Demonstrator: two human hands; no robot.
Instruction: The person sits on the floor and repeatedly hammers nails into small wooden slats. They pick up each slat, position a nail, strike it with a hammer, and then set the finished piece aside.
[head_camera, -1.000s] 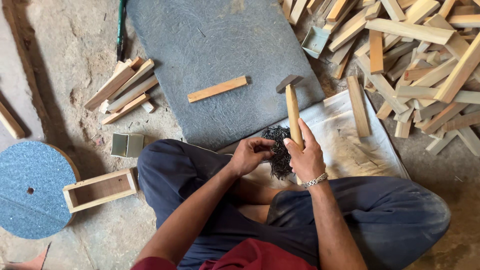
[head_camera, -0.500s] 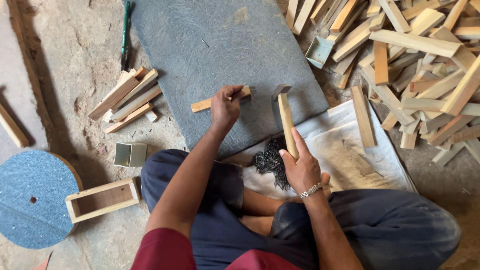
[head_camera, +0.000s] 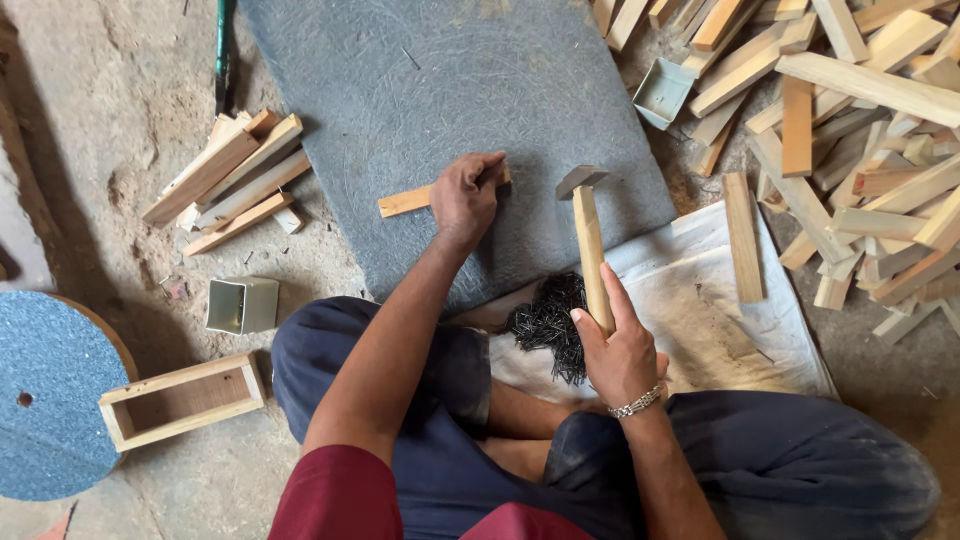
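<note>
I sit cross-legged on the floor with the big grey slab (head_camera: 440, 110) stretched out in front of my knees; it looks heavy and stiff, a firm bed for pounding on. To my right lies a loose heap of wood offcuts (head_camera: 850, 130), light sticks that would shift if nudged. Under my right arm is a white cloth (head_camera: 720, 320), soft and wrinkled, with a dark pile of small nails (head_camera: 548, 325) on it, tiny, sharp and easy to scatter, best pinched one at a time.

My right hand (head_camera: 622, 352) is wrapped around the wooden handle of the hammer (head_camera: 588, 240), gripping low near its end, with the metal head held over the slab. I judge the weight sits in the head, so this low hold gives swing; the smooth handle wants a firm grip.

My left hand (head_camera: 466, 195) is curled down over one end of the thin wood strip (head_camera: 410, 200), which lies flat on the slab. The strip looks light, stiff and liable to split or skid, so pressing it flat near the end seems the right hold.

At my left are a small open wooden box (head_camera: 182, 400) and a stack of strips (head_camera: 228, 170).
</note>
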